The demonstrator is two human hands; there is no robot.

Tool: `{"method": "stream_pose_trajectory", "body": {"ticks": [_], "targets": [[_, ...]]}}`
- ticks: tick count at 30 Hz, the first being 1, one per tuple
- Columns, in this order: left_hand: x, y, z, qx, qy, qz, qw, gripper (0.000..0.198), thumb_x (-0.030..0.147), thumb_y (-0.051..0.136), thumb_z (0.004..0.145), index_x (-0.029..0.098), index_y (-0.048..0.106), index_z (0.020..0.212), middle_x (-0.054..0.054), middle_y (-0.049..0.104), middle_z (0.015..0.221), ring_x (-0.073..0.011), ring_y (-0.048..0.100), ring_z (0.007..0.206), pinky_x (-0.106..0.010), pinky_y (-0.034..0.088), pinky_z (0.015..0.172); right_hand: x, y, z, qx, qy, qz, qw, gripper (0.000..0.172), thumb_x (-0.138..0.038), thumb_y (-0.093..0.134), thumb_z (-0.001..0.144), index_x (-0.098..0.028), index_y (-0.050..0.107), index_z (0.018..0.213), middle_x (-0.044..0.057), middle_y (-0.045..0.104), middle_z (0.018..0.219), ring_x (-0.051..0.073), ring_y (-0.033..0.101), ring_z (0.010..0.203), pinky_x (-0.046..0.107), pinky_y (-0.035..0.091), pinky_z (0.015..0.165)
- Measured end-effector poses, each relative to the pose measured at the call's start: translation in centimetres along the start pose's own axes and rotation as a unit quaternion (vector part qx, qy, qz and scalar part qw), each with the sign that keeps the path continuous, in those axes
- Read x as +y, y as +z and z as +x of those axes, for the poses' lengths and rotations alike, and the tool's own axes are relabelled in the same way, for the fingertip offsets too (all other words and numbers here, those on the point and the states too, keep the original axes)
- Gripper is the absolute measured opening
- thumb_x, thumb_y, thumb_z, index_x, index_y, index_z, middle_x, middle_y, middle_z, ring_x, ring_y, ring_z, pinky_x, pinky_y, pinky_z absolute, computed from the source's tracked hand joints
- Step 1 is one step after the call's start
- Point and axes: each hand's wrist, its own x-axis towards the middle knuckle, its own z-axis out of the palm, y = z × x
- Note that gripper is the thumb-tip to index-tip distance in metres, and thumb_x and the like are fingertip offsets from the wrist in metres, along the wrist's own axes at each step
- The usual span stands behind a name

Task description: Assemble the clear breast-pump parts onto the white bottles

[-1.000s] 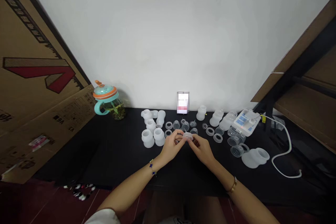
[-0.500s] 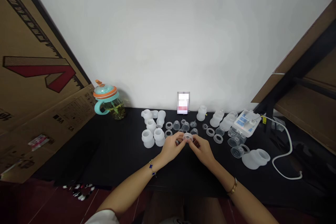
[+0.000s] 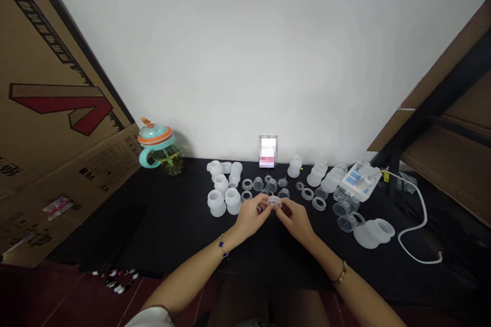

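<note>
Near the middle of the black table [image 3: 172,235], my left hand [image 3: 251,214] and my right hand [image 3: 297,219] both grip a small translucent ring-shaped part [image 3: 273,201] between thumbs and fingers. The fingers of each hand are closed on its edges. A thin stem seems to stand up from its top, too small to make out well. Just beyond my hands lie clear domed caps [image 3: 271,185] and frosted rings [image 3: 247,184]. White wide-necked bottles [image 3: 233,201] stand left of my left hand. More rings [image 3: 318,203] lie to the right of my right hand.
A teal-lidded jug [image 3: 163,148] stands at the back left by a cardboard box [image 3: 57,127]. A lit screen [image 3: 267,151] leans on the wall. To the right are a white device [image 3: 360,180], its cable [image 3: 424,204], clear cups [image 3: 346,222] and a frosted bottle [image 3: 374,233].
</note>
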Motion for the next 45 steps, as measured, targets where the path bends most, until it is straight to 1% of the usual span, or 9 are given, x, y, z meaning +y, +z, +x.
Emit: {"method": "stream_pose_trajectory", "body": {"ticks": [6, 10, 17, 31, 33, 36, 38, 42, 45], "targets": [[-0.08, 0.02, -0.06, -0.001, 0.005, 0.001, 1.0, 0.016, 0.035, 0.059, 0.094, 0.021, 0.064, 0.1, -0.002, 0.075, 0.086, -0.0156, 0.067, 0.069, -0.023, 0.046, 0.058, -0.09, -0.02, 0.04, 0.005, -0.009, -0.003, 1.0, 0.025, -0.039, 0.055, 0.094, -0.02, 0.061, 0.078, -0.001, 0.061, 0.063, 0.014, 0.055, 0.054, 0.024, 0.038, 0.052], [-0.08, 0.04, -0.05, 0.001, 0.001, 0.004, 1.0, 0.017, 0.036, 0.059, 0.095, 0.02, 0.064, 0.098, -0.002, 0.075, 0.083, -0.0157, 0.067, 0.067, -0.023, 0.046, 0.058, 0.01, 0.04, 0.03, 0.007, -0.009, -0.013, 1.0, 0.027, -0.04, 0.055, 0.094, -0.02, 0.06, 0.076, -0.001, 0.061, 0.063, 0.014, 0.055, 0.054, 0.024, 0.037, 0.052], [-0.02, 0.02, -0.09, 0.002, -0.005, 0.01, 1.0, 0.021, 0.04, 0.058, 0.095, 0.021, 0.064, 0.098, -0.003, 0.075, 0.083, -0.0164, 0.067, 0.069, -0.024, 0.048, 0.06, 0.01, 0.02, 0.0, 0.006, -0.008, -0.014, 1.0, 0.028, -0.041, 0.055, 0.094, -0.021, 0.058, 0.076, -0.001, 0.061, 0.064, 0.015, 0.055, 0.055, 0.025, 0.036, 0.052], [-0.03, 0.1, -0.18, 0.006, 0.003, 0.013, 1.0, 0.019, 0.039, 0.058, 0.095, 0.02, 0.062, 0.094, 0.0, 0.07, 0.077, -0.0145, 0.062, 0.064, -0.023, 0.044, 0.058, 0.02, 0.18, 0.08, 0.011, -0.004, -0.014, 1.0, 0.031, -0.043, 0.055, 0.094, -0.021, 0.057, 0.072, -0.001, 0.059, 0.061, 0.014, 0.054, 0.054, 0.025, 0.036, 0.051], [0.02, 0.14, -0.21, 0.006, 0.002, 0.009, 1.0, 0.019, 0.038, 0.057, 0.096, 0.02, 0.062, 0.097, 0.0, 0.07, 0.078, -0.0141, 0.062, 0.064, -0.023, 0.044, 0.058, -0.1, 0.06, 0.1, 0.012, -0.001, -0.004, 1.0, 0.029, -0.042, 0.055, 0.094, -0.021, 0.061, 0.076, -0.001, 0.06, 0.063, 0.015, 0.055, 0.055, 0.024, 0.038, 0.052], [0.22, 0.16, -0.26, 0.009, 0.002, 0.009, 1.0, 0.02, 0.038, 0.055, 0.096, 0.021, 0.061, 0.105, 0.0, 0.068, 0.079, -0.0135, 0.06, 0.063, -0.023, 0.044, 0.058, -0.33, -0.14, 0.16, 0.009, 0.003, 0.022, 1.0, 0.023, -0.039, 0.056, 0.092, -0.02, 0.068, 0.09, 0.002, 0.066, 0.071, 0.016, 0.058, 0.059, 0.025, 0.043, 0.054], [0.43, 0.12, -0.28, 0.009, 0.0, 0.008, 1.0, 0.022, 0.038, 0.054, 0.097, 0.021, 0.06, 0.107, 0.0, 0.067, 0.079, -0.0133, 0.059, 0.063, -0.023, 0.044, 0.058, -0.45, -0.21, 0.18, 0.009, 0.01, 0.042, 0.999, 0.023, -0.037, 0.057, 0.091, -0.02, 0.069, 0.1, 0.003, 0.07, 0.079, 0.016, 0.059, 0.06, 0.025, 0.044, 0.054], [0.69, 0.02, -0.27, 0.002, -0.01, -0.001, 1.0, 0.022, 0.038, 0.053, 0.097, 0.021, 0.061, 0.109, 0.0, 0.067, 0.082, -0.0132, 0.059, 0.064, -0.022, 0.043, 0.056, -0.42, -0.09, 0.16, 0.005, 0.033, 0.096, 0.995, 0.033, -0.038, 0.062, 0.089, -0.021, 0.068, 0.116, 0.004, 0.072, 0.088, 0.015, 0.06, 0.061, 0.026, 0.045, 0.053], [0.6, 0.05, -0.22, -0.003, -0.007, -0.006, 1.0, 0.021, 0.034, 0.051, 0.097, 0.022, 0.06, 0.112, -0.001, 0.069, 0.086, -0.0134, 0.06, 0.065, -0.022, 0.044, 0.057, -0.23, 0.1, 0.18, -0.027, 0.074, 0.18, 0.981, 0.043, -0.044, 0.065, 0.087, -0.021, 0.066, 0.123, 0.002, 0.069, 0.079, 0.016, 0.061, 0.062, 0.025, 0.047, 0.052]]}}
